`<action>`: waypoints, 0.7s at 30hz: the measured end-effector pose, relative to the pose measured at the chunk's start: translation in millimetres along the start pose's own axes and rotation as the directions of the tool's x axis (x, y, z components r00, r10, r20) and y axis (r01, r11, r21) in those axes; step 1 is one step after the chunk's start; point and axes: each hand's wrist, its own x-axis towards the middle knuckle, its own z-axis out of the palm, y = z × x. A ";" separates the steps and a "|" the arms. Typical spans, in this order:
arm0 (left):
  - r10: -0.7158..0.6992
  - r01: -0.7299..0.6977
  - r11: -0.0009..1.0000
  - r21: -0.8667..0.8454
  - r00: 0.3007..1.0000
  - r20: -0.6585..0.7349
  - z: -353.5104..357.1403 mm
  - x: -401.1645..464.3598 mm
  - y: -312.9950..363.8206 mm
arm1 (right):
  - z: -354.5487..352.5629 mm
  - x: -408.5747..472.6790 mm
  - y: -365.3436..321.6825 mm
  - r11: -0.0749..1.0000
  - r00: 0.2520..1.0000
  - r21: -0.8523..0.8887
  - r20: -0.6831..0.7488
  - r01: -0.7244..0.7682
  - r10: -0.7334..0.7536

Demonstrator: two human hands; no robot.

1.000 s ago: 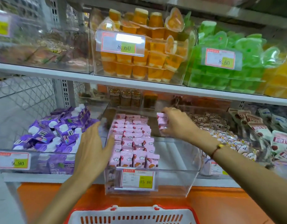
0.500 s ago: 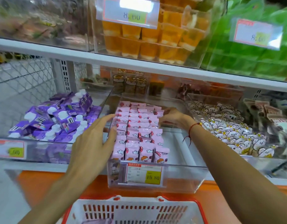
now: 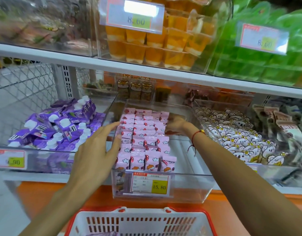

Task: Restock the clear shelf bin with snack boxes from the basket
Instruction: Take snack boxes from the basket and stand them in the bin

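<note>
A single head-worn wide-angle camera looks forward and slightly down from close range at the store shelving, the clear shelf bin centred, upper shelf bins filling the top, the basket rim along the bottom edge.

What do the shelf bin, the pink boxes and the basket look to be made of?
Bin: clear rigid plastic, likely acrylic; glossy, see-through walls. Pink boxes: probably printed card, with folded edges. Basket: moulded white plastic, slotted, with a red rim.
</note>
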 end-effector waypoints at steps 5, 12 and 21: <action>-0.009 0.009 1.000 -0.006 1.000 0.014 0.0 -0.6 -0.5 | -4.9 -9.1 -5.1 0.995 0.999 0.093 -0.016 -0.047 0.049; -0.022 0.022 0.999 -0.026 1.000 0.003 0.6 -0.6 2.0 | -5.7 -23.3 -8.5 0.966 0.999 0.259 -0.032 -0.008 0.017; -0.057 0.059 0.997 -0.050 0.997 0.043 -2.4 0.5 4.8 | -22.2 -42.5 -13.2 0.975 0.988 -0.220 -0.136 0.045 -0.076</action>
